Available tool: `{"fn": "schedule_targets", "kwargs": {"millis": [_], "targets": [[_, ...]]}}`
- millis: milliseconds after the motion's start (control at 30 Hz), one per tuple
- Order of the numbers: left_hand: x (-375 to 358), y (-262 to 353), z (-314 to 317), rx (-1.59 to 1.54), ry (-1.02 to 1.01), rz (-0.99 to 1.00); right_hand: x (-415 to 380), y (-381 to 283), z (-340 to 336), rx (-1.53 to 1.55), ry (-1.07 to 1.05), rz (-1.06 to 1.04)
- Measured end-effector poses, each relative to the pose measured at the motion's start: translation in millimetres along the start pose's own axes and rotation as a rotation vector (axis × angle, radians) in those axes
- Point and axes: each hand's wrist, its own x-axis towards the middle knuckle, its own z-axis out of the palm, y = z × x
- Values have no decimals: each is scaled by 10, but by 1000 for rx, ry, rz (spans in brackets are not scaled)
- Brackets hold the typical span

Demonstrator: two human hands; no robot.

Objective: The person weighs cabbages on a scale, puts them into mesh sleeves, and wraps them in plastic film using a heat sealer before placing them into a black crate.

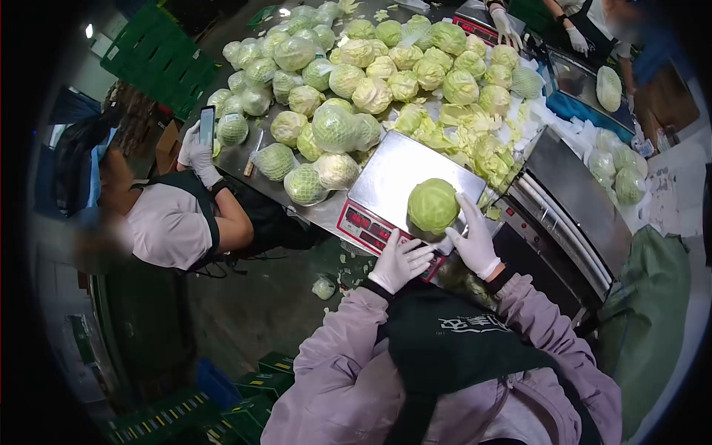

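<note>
A green cabbage (433, 206) in netting sits near the front right of the steel platter (393, 159) of a weighing scale. At its right side is my gloved right hand (475, 241), fingers spread and fingertips right at the cabbage's edge. My gloved left hand (401, 262) lies in front of the scale, open with its fingers stretched out, overlapping the scale's red display panel (359, 221). Lit red digits show on that panel, part of it hidden behind my left hand.
Beyond the scale, netted and bare cabbages (372, 95) cover the table, with loose leaves (489, 159) beside them. A wrapping machine (571, 208) stands on the right. At left a person (174, 222) holds a phone (207, 126). Other gloved hands (506, 28) work at the far side.
</note>
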Motion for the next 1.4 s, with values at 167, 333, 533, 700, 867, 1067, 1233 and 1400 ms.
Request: {"fn": "schedule_targets", "kwargs": {"millis": [167,333,533,700,867,1067,1233,1400], "targets": [[-273,180,-362,11,101,275,-261,108,-226,30,56,83],[-681,769,-548,-55,231,658,-686,212,-477,159,101,225],[-841,1256,-110,164,291,896,-1082,239,-626,375,49,472],[-284,949,287,765,176,1013,-1239,132,-609,400,30,537],[242,237,677,1639,328,1195,-1215,-13,-571,336,132,553],[519,447,597,1171,11,971,-1329,-50,-639,372,196,601],[431,636,694,957,-140,812,-1400,0,-1000,459,181,574],[596,161,1613,990,-507,785,-1251,28,-1793,418,256,371]]}}
